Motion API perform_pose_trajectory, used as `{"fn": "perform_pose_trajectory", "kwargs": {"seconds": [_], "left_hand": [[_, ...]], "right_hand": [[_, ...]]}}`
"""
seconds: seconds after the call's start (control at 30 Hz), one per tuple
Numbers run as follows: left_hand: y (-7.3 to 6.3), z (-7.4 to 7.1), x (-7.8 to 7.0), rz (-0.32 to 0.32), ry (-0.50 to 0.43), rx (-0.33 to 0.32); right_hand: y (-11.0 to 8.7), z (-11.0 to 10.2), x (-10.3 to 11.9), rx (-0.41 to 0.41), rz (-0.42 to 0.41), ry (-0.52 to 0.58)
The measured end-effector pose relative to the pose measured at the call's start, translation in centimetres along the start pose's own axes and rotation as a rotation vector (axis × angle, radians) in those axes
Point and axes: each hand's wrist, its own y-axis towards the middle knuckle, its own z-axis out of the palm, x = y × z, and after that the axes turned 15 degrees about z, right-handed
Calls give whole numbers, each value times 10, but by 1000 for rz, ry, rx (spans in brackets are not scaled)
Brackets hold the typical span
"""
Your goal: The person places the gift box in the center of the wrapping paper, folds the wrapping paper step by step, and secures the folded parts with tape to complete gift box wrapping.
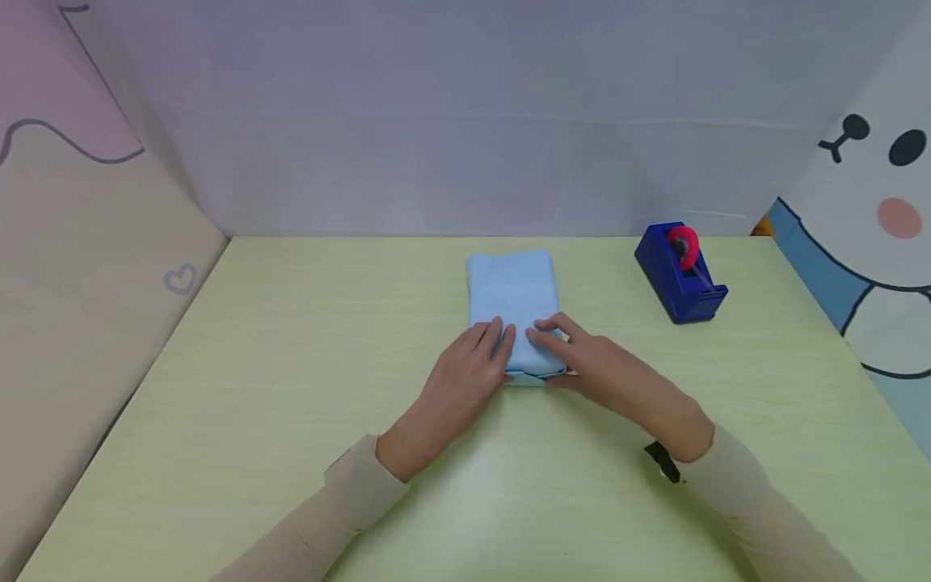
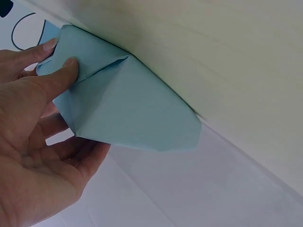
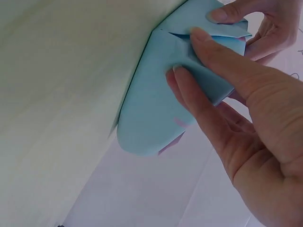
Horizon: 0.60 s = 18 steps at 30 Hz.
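Note:
A flat rectangular package wrapped in light blue paper (image 1: 512, 287) lies on the table in the head view, its folded end facing me. My left hand (image 1: 469, 372) holds its near left corner, fingers on top and thumb (image 2: 64, 75) against the folded end. At the near right corner, my right hand (image 1: 604, 368) grips the package, with two fingers on its upper face. The right wrist view has the right thumb and fingertips on the creased end flap (image 3: 189, 45). A gap shows under a slanting fold (image 2: 106, 65) in the left wrist view.
A blue tape dispenser (image 1: 680, 279) with a red-cored roll (image 1: 684, 246) stands at the back right of the pale wooden table (image 1: 291, 364). White and printed panels (image 1: 465, 162) enclose the back and sides. A small black object (image 1: 662, 462) shows beside the right cuff.

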Motion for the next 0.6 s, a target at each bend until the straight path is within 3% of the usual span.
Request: {"fn": "perform_pose_trajectory", "kwargs": {"seconds": [0.6], "left_hand": [[-2, -1, 6, -12, -126, -44]], "right_hand": [[7, 8, -17, -112, -146, 159]]}}
